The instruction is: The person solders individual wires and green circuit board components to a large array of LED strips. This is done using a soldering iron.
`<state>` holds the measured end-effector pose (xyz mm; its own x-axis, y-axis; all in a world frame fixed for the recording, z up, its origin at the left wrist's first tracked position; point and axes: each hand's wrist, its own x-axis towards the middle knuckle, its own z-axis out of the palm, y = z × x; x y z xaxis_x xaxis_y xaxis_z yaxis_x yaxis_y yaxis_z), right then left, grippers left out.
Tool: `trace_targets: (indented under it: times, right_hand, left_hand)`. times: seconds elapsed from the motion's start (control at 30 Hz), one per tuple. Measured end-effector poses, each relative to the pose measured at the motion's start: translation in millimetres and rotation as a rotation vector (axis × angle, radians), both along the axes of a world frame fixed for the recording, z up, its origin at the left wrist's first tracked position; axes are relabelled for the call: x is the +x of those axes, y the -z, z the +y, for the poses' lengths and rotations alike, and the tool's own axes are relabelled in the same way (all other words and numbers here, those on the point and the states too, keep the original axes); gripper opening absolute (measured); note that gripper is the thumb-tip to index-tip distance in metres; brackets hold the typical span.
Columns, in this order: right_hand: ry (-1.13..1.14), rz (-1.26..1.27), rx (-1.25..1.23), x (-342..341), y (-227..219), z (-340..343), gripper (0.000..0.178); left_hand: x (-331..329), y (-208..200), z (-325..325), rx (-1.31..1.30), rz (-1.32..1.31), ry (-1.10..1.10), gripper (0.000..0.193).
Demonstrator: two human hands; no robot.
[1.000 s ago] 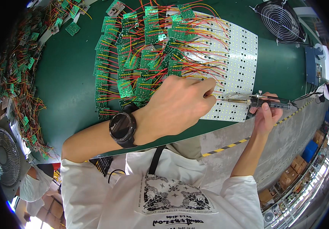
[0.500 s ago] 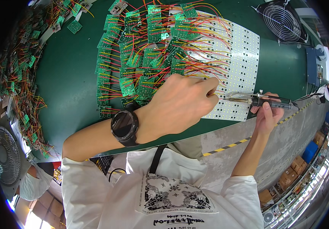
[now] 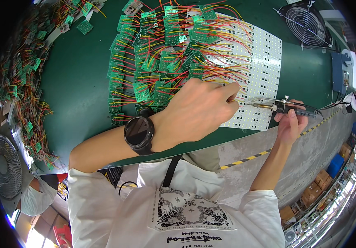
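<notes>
Left hand (image 3: 202, 108) pinched, contents hidden. Right hand (image 3: 290, 123) holds soldering iron (image 3: 282, 108) over white panel (image 3: 264, 74); tip eased back slightly, likely between touches.

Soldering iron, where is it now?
Head view, right of centre: the soldering iron is in the right hand, its tip over the white board.

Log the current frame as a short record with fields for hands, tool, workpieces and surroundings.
Left hand: curled over the white panel; whether it pinches a wire is unclear
Right hand: gripping the soldering iron
Tool: iron's tip points toward the left hand
Workpieces: green circuit boards with coloured wires, many reaching over the panel
Surface: green table
Surroundings: black fan, upper right
</notes>
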<state>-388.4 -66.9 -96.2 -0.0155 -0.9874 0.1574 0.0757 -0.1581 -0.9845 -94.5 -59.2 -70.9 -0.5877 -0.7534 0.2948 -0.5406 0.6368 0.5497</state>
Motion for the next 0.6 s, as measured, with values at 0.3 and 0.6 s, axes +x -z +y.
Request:
trace_targets:
  times: [0.3,0.6]
  right_hand:
    - [0.142,-0.016,0.057,1.5,2.0,-6.0,0.022]
    - [0.138,-0.076,0.079,4.4,-2.1,-7.9,0.021]
  left_hand:
    - [-1.7,0.9,-0.3,-0.051,0.006,-0.012,0.009]
    - [14.8,-41.3,5.2,-0.175,0.137,0.001,0.013]
